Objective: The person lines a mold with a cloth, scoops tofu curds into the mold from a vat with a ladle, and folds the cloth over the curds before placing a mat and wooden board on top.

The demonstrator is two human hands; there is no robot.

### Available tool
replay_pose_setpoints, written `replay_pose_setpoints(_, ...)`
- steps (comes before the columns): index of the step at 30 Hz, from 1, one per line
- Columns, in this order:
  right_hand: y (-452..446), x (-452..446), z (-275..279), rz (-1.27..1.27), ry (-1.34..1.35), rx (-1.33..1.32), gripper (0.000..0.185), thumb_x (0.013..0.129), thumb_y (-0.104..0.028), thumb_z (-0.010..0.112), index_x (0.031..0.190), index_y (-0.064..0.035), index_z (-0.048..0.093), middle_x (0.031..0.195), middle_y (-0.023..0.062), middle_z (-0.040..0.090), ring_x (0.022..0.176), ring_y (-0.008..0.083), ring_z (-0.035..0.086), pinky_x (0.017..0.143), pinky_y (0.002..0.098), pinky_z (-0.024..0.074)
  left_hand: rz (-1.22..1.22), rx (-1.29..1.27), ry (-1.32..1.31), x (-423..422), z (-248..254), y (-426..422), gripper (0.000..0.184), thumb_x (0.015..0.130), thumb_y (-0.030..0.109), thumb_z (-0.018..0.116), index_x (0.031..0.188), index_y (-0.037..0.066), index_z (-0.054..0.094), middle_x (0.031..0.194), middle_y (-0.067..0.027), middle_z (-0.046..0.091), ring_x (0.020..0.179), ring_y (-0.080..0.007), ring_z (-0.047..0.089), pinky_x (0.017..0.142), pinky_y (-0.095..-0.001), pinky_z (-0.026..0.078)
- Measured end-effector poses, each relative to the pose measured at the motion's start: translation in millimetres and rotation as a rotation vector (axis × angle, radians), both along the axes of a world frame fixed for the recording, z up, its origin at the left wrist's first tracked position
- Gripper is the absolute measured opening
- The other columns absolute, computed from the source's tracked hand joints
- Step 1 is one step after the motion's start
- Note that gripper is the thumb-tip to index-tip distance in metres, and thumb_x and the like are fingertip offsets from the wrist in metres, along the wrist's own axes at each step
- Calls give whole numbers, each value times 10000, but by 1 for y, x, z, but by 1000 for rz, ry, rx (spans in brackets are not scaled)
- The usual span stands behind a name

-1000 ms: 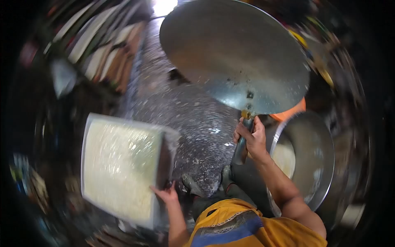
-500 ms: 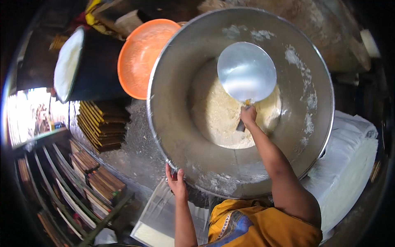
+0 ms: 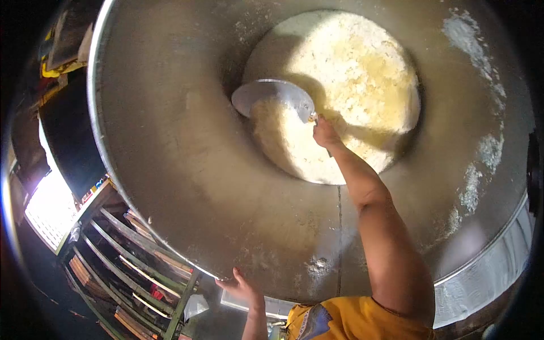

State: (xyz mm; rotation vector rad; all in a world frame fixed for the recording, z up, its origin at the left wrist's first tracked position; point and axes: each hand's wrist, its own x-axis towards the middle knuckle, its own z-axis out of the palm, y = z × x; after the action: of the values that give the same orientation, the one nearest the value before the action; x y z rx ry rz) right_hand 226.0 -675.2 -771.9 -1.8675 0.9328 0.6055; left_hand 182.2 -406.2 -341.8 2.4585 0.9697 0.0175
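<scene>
A wide, deep metal vat (image 3: 181, 147) fills most of the view, with pale yellow, crumbly material (image 3: 362, 68) at its bottom. My right hand (image 3: 327, 133) is closed around the handle of a round metal pan (image 3: 258, 93). The pan is tilted, low over the left part of the crumbly material; I cannot tell how deep its lower edge goes. At the vat's near left rim, my left hand (image 3: 245, 290) grips the edge, thumb up, its other fingers partly hidden.
A slatted rack (image 3: 136, 260) holding wooden boards stands at lower left. A dark container (image 3: 73, 136) is farther up on that side. White plastic-wrapped material (image 3: 481, 289) sits at the vat's lower right. White residue (image 3: 470, 187) sticks to the vat's right wall.
The pan has gone from raised above the vat to low and tilted at the crumbly material, moving left. My view has come closer to the vat. My left hand stays at the rim.
</scene>
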Motion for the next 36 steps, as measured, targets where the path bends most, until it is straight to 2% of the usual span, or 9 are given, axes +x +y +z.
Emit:
replay_pose_setpoints(8,-30,-74,-28,500,77,68,201,725,-26,557,886,57,643,917,263,633,902,388,625,813,451,500,-56,61,103,-3,1,21,860,881,296,631,1465,-24,86,1493,-207,167,1307,-305,288,1111,-417,228)
replay_pose_setpoints(13,-60,-121,-23,893,301,182,277,731,-6,533,977,97,606,965,285,619,945,383,618,800,430,503,-19,119,91,0,-1,7,825,893,260,615,1463,-25,92,1491,-210,184,1308,-288,290,1107,-407,234)
replay_pose_setpoints(16,-88,-148,27,654,309,267,280,717,-43,557,944,115,601,915,287,627,890,376,636,773,424,514,0,51,106,6,3,-3,785,901,213,602,1458,-27,104,1488,-210,195,1304,-277,295,1105,-405,237)
replay_pose_setpoints(22,-126,-228,90,757,530,342,236,725,-77,624,870,105,586,736,219,650,648,276,672,559,365,555,-123,-51,5,-5,4,16,620,908,129,589,1392,-35,239,1364,-177,377,1188,-246,406,1027,-358,312)
replay_pose_setpoints(27,-154,-270,191,312,673,416,267,673,-236,743,848,-56,653,705,124,651,628,231,640,574,380,533,-158,-273,-116,-5,4,27,661,849,107,651,1373,-65,287,1339,-217,395,1240,-296,392,1039,-389,318)
replay_pose_setpoints(28,-161,-298,199,764,396,363,266,708,-241,717,884,-53,650,723,134,654,628,229,641,578,388,532,-170,-260,-123,-8,2,31,657,842,98,654,1369,-62,294,1323,-214,408,1226,-294,407,1032,-387,325)
replay_pose_setpoints(30,-165,-273,248,878,341,237,304,742,-251,683,968,-51,642,749,142,655,620,230,637,580,403,528,-177,-331,-160,-6,5,32,645,825,92,665,1348,-65,322,1290,-212,434,1203,-296,432,1026,-386,332)
replay_pose_setpoints(31,-142,-235,309,526,537,171,345,741,-256,675,1016,-52,635,756,140,654,613,234,631,579,410,525,-177,-412,-190,-5,10,34,635,814,94,675,1330,-70,342,1273,-212,446,1193,-301,442,1027,-388,332)
replay_pose_setpoints(36,-74,-144,493,270,432,259,210,785,-25,595,952,78,521,682,98,578,548,144,579,465,302,489,-216,-433,-290,-20,12,62,568,800,121,700,1277,-38,436,1235,-176,449,1110,-277,501,944,-366,423)
